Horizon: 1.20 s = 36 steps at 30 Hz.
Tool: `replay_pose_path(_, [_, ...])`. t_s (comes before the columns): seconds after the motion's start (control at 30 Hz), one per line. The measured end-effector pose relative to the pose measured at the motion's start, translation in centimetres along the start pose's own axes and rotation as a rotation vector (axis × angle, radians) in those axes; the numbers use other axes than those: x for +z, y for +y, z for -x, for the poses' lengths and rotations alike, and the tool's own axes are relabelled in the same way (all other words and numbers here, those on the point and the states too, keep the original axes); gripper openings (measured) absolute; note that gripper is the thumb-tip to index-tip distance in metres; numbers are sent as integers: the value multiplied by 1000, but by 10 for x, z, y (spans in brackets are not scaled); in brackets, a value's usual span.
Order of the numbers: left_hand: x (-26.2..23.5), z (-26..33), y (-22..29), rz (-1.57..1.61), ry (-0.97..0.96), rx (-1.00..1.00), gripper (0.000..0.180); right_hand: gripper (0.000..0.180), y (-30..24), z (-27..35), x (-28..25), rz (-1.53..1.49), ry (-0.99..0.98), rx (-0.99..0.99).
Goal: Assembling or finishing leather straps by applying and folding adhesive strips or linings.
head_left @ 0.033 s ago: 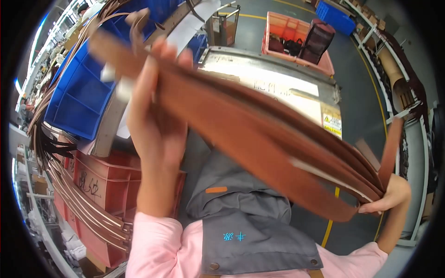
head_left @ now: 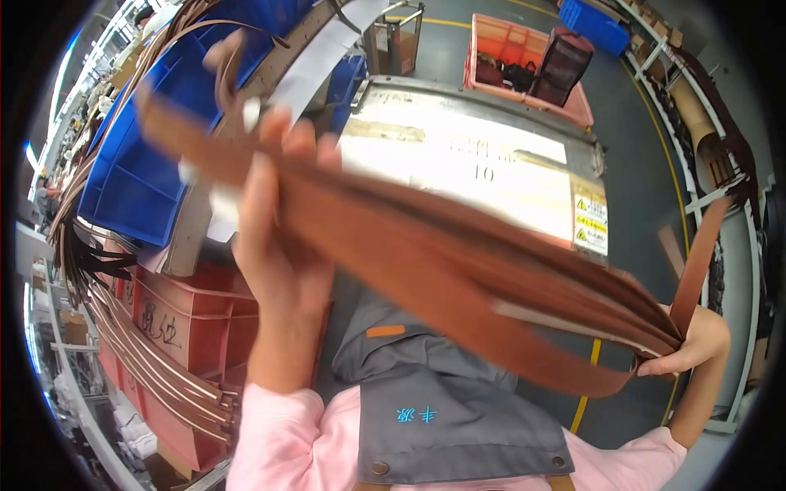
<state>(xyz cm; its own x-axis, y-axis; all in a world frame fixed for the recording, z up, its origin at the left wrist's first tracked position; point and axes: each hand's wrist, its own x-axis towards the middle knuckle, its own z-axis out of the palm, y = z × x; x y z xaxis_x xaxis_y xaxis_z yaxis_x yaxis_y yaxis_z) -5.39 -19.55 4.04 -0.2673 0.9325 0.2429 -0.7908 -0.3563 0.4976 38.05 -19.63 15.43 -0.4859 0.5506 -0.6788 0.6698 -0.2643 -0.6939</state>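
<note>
A bundle of long brown leather straps (head_left: 426,254) stretches across the view, held up in front of me between both hands. My left hand (head_left: 286,196) is closed around its left end, fingertips showing along the upper edge. Past that hand the strap ends stick out, smeared by motion. At the other end my right hand (head_left: 694,348) grips the straps, thumb pressed on them. One strap end (head_left: 702,258) stands up above the right hand. The lowest strap bows away from the others between the hands.
A metal-edged table with a white top (head_left: 393,155) stands ahead. Behind it is a pink crate (head_left: 491,41) with a dark red bag (head_left: 563,65). To the left are a blue bin (head_left: 135,180), red crates (head_left: 205,327) and hanging strips (head_left: 147,352). A rack (head_left: 696,147) lines the right.
The bundle has dipped a little along its upper edge, showing more of the white table top. The left hand has shifted slightly down and right; the right hand has barely moved.
</note>
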Motion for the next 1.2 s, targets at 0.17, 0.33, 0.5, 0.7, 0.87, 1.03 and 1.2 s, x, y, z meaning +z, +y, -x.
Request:
replay_pose_path(0.17, [-117, 122, -28, 29, 362, -308, 40, 53, 95, -99, 17, 604, -188, 23])
replay_pose_path(0.33, [-223, 171, -70, 148, 906, -792, 33, 56, 244, -202, 73, 281, -59, 72])
replay_pose_path(0.5, [-213, 151, -10, -390, 698, -1202, 42, 45, 251, -198, 94, 203, 99, -10])
replay_pose_path(0.7, [-174, 97, 29, -1089, 223, -870, 29, 35, 224, -181, 113, 511, 260, -34])
replay_pose_path(0.87, [-35, 50, 12, -600, -320, -37, 45, 30, 202, -185, 122, 624, 407, -67])
replay_pose_path(1.03, [109, 52, 28, -293, -84, -159, 30, 31, 202, -200, 125, 656, 476, -294])
replay_pose_path(1.2, [144, 52, 26, -565, 199, -324, 24, 24, 201, -224, 116, 350, 424, -208])
